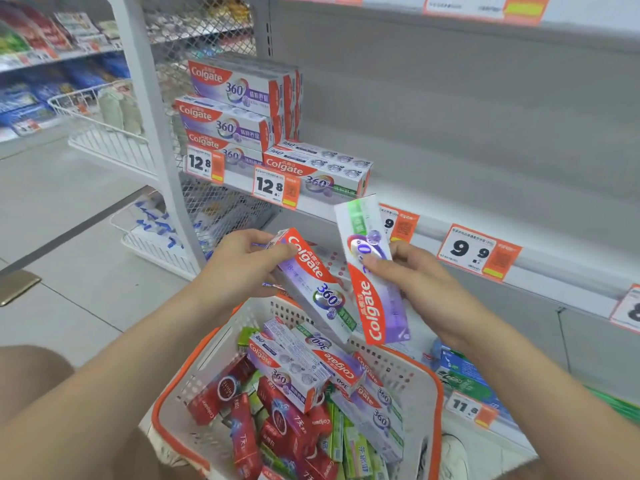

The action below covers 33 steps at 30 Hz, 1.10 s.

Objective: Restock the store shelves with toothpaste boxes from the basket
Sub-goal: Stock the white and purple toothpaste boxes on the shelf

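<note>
Left hand [242, 265]: fingers curled round the upper end of a slanted Colgate 360 box [325, 299], above the basket.
Right hand [419, 282]: pinches a second Colgate box [375, 313], nearly upright, just beside the first.
Basket [197, 368]: heaped with toothpaste boxes [287, 372], below both hands.
Shelf [433, 232]: Colgate stacks [239, 102] at its left end.

Left hand [242, 263]: shown bare.
Right hand [420, 277]: shown bare; a short thumbnail is seen.
Forearms [138, 358]: shown uncovered to the frame edge.
Knee [33, 372]: shown uncovered.
Shoe [452, 452]: whitish, blurred, partly seen.
</note>
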Available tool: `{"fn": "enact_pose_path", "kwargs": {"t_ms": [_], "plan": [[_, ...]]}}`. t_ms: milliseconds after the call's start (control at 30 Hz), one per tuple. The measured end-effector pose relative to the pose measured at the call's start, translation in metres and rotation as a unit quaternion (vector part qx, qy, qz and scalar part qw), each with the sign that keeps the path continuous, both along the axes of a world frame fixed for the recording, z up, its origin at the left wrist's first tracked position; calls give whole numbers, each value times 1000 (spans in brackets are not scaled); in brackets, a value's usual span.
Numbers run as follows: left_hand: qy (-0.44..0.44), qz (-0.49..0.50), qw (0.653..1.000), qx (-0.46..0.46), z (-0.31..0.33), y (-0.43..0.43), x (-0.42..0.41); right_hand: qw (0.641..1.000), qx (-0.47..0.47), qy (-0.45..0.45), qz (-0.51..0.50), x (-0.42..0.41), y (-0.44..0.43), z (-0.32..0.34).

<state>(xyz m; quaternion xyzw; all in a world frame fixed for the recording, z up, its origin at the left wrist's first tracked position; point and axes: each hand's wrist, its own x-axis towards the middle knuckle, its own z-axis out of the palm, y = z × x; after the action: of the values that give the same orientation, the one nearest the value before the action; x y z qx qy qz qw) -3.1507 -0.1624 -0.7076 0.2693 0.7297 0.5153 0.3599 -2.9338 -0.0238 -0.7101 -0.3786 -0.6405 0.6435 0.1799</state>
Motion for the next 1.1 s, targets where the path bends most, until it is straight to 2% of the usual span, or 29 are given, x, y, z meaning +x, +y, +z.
{"fn": "enact_pose_path", "kwargs": {"t_ms": [100, 200, 300, 400, 500, 667, 767, 933, 1000, 1100], "plan": [[-14, 4, 1000, 4, 1, 1, 1, 991, -10, 108, -78, -6, 2, 0], [-46, 13, 999, 3, 2, 2, 2, 956, -66, 260, -121, -6, 3, 5], [-89, 16, 996, 1, 0, 3, 5, 940, -83, 310, -117, -7, -4, 5], [-135, 7, 991, 10, 1, 4, 7, 942, -71, 282, -167, -12, -9, -3], [-175, 8, 984, 39, 4, 3, 6, 952, -12, 218, -213, -11, -6, -6], [-216, 17, 972, 89, 10, 1, 5, 981, 41, 122, -147, -5, 0, 4], [-226, 20, 967, 115, 18, 0, 6, 984, 32, 117, -132, -6, -4, 5], [-216, 36, 962, 163, 33, 0, 4, 983, -78, 135, -101, -10, -11, 11], [-195, 18, 964, 178, 40, 2, 4, 980, -73, 154, -103, -12, -11, 20], [-145, -39, 969, 194, 50, 6, 3, 982, -10, 152, -111, -16, -8, 35]]}}
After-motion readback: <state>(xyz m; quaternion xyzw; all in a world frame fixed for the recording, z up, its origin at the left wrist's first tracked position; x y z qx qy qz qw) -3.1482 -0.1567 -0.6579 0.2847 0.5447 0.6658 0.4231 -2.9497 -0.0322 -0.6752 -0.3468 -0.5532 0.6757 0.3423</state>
